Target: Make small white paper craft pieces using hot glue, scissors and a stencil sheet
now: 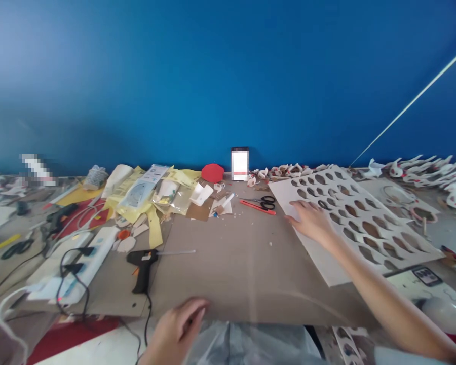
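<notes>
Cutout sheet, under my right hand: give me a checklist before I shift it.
1. Right hand flat on sheet: ok.
2. Left hand at near edge of cardboard: ok.
3. Scissors and cutter clear of sheet: not ok, they lie beside its left corner.
4. Glue gun clear of sheet: ok, it lies at the left of the cardboard.
5. Glue gun cool: cannot tell.

I'm at a craft workbench. A hot glue gun [142, 263] lies on my brown cardboard sheet [231, 268]. At its far edge are scissors [266, 202] and a red utility knife [257, 207], and on its right side a punched white sheet [349, 213] and cut-out shapes [421, 170].
</notes>
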`<action>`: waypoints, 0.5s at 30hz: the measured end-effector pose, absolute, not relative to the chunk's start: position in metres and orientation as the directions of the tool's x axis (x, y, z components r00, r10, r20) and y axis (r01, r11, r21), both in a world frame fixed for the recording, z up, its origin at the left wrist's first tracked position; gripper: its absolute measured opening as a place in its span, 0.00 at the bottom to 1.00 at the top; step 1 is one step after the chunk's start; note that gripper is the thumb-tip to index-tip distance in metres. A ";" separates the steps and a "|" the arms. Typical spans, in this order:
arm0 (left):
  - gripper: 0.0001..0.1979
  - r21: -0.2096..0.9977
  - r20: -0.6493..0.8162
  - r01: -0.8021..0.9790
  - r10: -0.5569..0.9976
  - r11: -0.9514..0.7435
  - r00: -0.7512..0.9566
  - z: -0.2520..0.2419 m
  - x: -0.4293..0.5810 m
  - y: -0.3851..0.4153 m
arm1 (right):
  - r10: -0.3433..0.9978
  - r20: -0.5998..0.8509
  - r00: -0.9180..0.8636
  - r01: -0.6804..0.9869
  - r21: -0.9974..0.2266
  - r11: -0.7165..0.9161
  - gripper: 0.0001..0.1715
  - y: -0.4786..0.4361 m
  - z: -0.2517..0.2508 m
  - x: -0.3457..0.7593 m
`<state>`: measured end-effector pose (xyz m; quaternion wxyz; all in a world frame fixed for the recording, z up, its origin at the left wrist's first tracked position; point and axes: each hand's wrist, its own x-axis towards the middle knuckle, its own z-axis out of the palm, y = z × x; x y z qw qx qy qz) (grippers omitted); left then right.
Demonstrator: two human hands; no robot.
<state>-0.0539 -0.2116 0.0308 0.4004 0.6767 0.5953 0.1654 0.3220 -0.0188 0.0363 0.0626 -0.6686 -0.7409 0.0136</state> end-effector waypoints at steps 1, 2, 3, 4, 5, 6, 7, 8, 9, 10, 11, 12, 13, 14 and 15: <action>0.13 0.734 -0.160 0.678 0.956 -0.052 0.247 0.032 -0.037 -0.200 | 0.998 0.062 -0.033 0.994 -0.106 0.039 0.31 -0.031 0.035 0.332; 0.14 0.726 -0.085 0.675 0.957 -0.132 0.279 0.033 -0.022 -0.189 | 0.998 0.052 0.035 0.993 -0.117 -0.029 0.36 -0.045 0.035 0.339; 0.15 0.714 -0.025 0.671 0.951 -0.198 0.308 0.033 -0.009 -0.181 | 0.995 0.055 0.080 0.988 -0.135 -0.072 0.39 -0.060 0.035 0.345; 0.15 0.697 0.039 0.668 0.944 -0.261 0.328 0.032 0.002 -0.173 | 0.991 0.063 0.121 0.982 -0.152 -0.110 0.42 -0.075 0.035 0.349; 0.15 0.676 0.084 0.667 0.932 -0.313 0.352 0.030 0.011 -0.167 | 0.981 0.084 0.176 0.972 -0.171 -0.160 0.44 -0.090 0.035 0.353; 0.15 0.653 0.129 0.665 0.919 -0.362 0.374 0.028 0.019 -0.161 | 0.960 0.103 0.261 0.951 -0.195 -0.238 0.44 -0.103 0.036 0.358; 0.15 0.626 0.163 0.665 0.903 -0.407 0.399 0.025 0.025 -0.157 | 0.918 0.126 0.377 0.913 -0.220 -0.344 0.45 -0.114 0.036 0.363; 0.15 0.597 0.201 0.668 0.889 -0.444 0.411 0.022 0.030 -0.153 | 0.848 0.143 0.510 0.850 -0.239 -0.470 0.46 -0.124 0.036 0.371; 0.15 0.567 0.227 0.686 0.887 -0.456 0.402 0.018 0.034 -0.150 | 0.757 0.157 0.635 0.765 -0.262 -0.588 0.48 -0.132 0.035 0.379; 0.15 0.538 0.254 0.704 0.885 -0.464 0.389 0.013 0.036 -0.148 | 0.676 0.153 0.721 0.686 -0.294 -0.665 0.49 -0.137 0.033 0.389; 0.16 0.518 0.281 0.719 0.886 -0.463 0.369 0.008 0.037 -0.146 | 0.596 0.152 0.788 0.609 -0.331 -0.720 0.50 -0.141 0.031 0.399; 0.16 0.507 0.313 0.726 0.884 -0.465 0.347 0.003 0.037 -0.146 | 0.553 0.166 0.817 0.571 -0.366 -0.734 0.50 -0.143 0.028 0.408; 0.17 0.503 0.354 0.727 0.879 -0.467 0.320 -0.002 0.037 -0.145 | 0.533 0.169 0.829 0.554 -0.383 -0.739 0.51 -0.144 0.025 0.417; 0.17 0.506 0.388 0.723 0.873 -0.471 0.297 -0.006 0.036 -0.145 | 0.533 0.156 0.832 0.547 -0.392 -0.740 0.52 -0.144 0.022 0.425; 0.18 0.515 0.408 0.719 0.871 -0.467 0.273 -0.009 0.034 -0.146 | 0.529 0.158 0.834 0.544 -0.398 -0.739 0.53 -0.143 0.019 0.431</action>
